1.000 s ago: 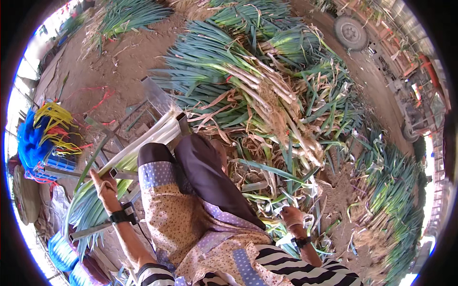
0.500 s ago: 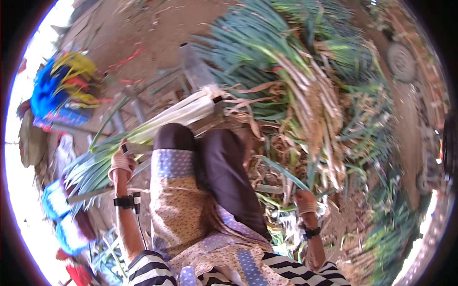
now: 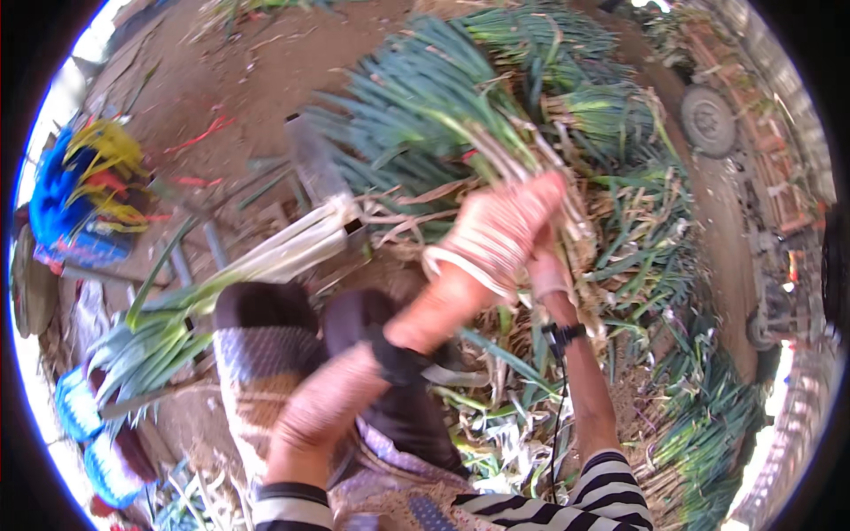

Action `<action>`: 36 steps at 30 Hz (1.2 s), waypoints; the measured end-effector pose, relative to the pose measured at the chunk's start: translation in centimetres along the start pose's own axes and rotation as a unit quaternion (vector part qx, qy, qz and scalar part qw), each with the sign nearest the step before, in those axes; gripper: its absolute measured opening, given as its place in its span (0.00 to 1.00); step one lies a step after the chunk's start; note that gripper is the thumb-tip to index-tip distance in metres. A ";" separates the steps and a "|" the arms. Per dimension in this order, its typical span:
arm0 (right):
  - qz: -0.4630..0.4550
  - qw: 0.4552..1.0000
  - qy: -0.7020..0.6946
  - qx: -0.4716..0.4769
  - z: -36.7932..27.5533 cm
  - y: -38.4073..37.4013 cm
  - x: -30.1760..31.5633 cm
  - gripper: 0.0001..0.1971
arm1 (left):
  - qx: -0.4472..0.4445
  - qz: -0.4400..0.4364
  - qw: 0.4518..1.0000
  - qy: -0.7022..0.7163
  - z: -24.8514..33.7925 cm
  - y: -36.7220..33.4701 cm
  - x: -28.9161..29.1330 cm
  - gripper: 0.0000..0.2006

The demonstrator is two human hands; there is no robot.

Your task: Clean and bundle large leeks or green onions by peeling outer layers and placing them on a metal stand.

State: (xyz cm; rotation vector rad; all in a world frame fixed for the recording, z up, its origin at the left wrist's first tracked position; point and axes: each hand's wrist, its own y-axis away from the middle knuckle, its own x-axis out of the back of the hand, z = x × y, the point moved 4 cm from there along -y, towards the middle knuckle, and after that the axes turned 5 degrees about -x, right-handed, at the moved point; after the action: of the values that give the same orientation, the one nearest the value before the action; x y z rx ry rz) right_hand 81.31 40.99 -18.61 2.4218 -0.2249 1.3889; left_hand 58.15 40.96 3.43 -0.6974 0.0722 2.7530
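My left hand (image 3: 496,232), in a pale glove, reaches across my knees to the loose green onions (image 3: 509,155) on the ground at right. It is blurred, and its fingers cannot be made out. Beside it and partly behind it, my right hand (image 3: 547,270), also gloved, is at the root ends of the same onions; its fingers are hidden. Cleaned green onions (image 3: 274,252) with white stalks lie across a metal stand (image 3: 319,164) left of my knees, untouched by either hand.
More green onions (image 3: 717,416) lie in heaps along the right, with dry peeled leaves (image 3: 496,354) by my knees. A blue bundle with yellow strips (image 3: 84,195) stands at far left. A wheeled cart (image 3: 708,119) is at the right edge.
My left hand has left the cleaned onions on the stand and swung right across my knees. My right hand has moved up and forward to the loose onions. The view has shifted slightly.
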 end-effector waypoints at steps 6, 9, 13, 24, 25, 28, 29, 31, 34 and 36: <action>0.096 0.986 0.108 -0.083 0.8 -14.5 5.2 0.22 | 0.269 0.023 0.950 0.159 -14.2 -1.9 -5.3 0.15; 0.061 0.963 0.233 -0.121 -0.1 -19.4 5.2 0.22 | 0.322 0.060 0.931 0.163 -14.1 -3.0 -3.7 0.20; 0.048 0.953 0.258 -0.151 0.8 -23.1 2.4 0.29 | 0.363 0.073 0.905 0.210 -14.6 -4.3 -3.0 0.20; -0.156 0.966 0.037 -0.202 -6.7 -18.6 -0.2 0.24 | 0.339 0.139 0.895 0.256 -15.4 -5.0 -2.4 0.20; -0.175 0.972 -0.038 -0.150 -5.8 -17.3 0.0 0.26 | 0.345 0.160 0.893 0.239 -14.9 -5.2 -3.5 0.19; -0.156 0.972 -0.156 0.079 -5.7 -10.5 0.5 0.25 | 0.226 0.262 0.916 0.201 -14.4 -4.9 -2.9 0.16; -0.151 0.987 -0.048 0.033 -3.0 -10.9 0.4 0.26 | 0.150 0.295 0.916 0.226 -14.5 -5.4 -2.9 0.15; -0.110 0.990 0.080 -0.048 -2.2 -7.7 4.2 0.27 | 0.182 0.360 0.883 0.239 -16.2 -5.4 -2.8 0.16; -0.032 0.972 0.191 -0.132 -4.6 0.7 14.5 0.26 | 0.217 0.348 0.862 0.299 -15.7 -4.2 -3.8 0.21; 0.043 0.966 0.213 -0.139 -8.2 6.8 20.5 0.25 | 0.242 0.325 0.822 0.401 -17.0 -3.8 -4.1 0.20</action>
State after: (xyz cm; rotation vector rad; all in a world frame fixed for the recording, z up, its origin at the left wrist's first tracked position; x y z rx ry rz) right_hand 83.11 38.30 4.24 1.8572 -0.3892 1.7445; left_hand 70.46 41.40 -9.52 -1.8624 1.3524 2.5327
